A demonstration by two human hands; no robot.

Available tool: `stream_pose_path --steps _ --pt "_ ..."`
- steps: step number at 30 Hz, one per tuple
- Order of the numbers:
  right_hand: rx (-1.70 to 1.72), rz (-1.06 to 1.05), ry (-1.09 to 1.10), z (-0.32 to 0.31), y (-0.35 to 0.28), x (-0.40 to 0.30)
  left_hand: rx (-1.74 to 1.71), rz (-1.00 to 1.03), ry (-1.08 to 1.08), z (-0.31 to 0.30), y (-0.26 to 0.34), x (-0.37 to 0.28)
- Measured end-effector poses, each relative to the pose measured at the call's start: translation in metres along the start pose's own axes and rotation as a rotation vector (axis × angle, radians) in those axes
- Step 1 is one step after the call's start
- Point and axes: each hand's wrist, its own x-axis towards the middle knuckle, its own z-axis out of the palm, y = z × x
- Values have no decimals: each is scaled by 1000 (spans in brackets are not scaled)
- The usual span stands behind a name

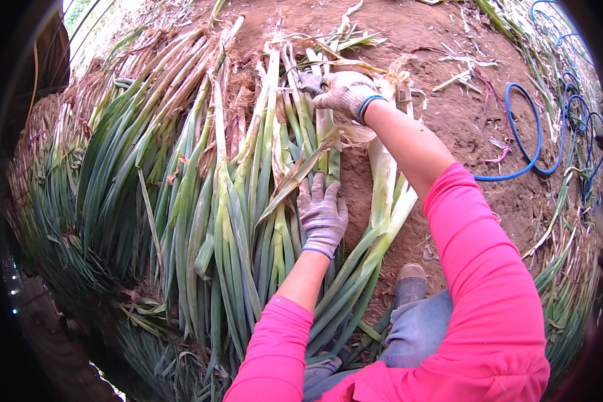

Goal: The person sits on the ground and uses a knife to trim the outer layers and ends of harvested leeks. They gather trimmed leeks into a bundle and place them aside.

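Observation:
My left hand (323, 213), in a striped knit glove, lies over the green leaves of a leek-like stalk (326, 158), fingers extended and slightly apart. Its palm is hidden. Farther up, near the root ends, my right hand (347, 94) wears a pale knit glove. Its fingers curl at a small dark grey object (310, 83), whose kind I cannot make out. A dry leaf (294, 178) slants across the stalks beside my left hand. Just right of the hands lies a thick stalk with a white shank (382, 176), its rooty end toward the top.
A broad heap of long green stalks (176, 166) covers the left side, roots uppermost. Blue hose (537, 145) loops over the bare soil (462, 118) at right. More stalks (565, 296) lie along the right edge. A boot (410, 284) stands below the hands.

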Motion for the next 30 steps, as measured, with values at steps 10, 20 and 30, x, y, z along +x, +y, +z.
stream_pose_path --steps 10,20,30 --pt "193 154 -1 -10 12 -84 -137 175 -72 -11 -2 -9" --pt "89 -323 -256 22 -30 -186 -224 -34 310 -47 -65 -28" --pt "193 -83 -54 -14 -25 -72 112 -331 -8 -66 -94 55"
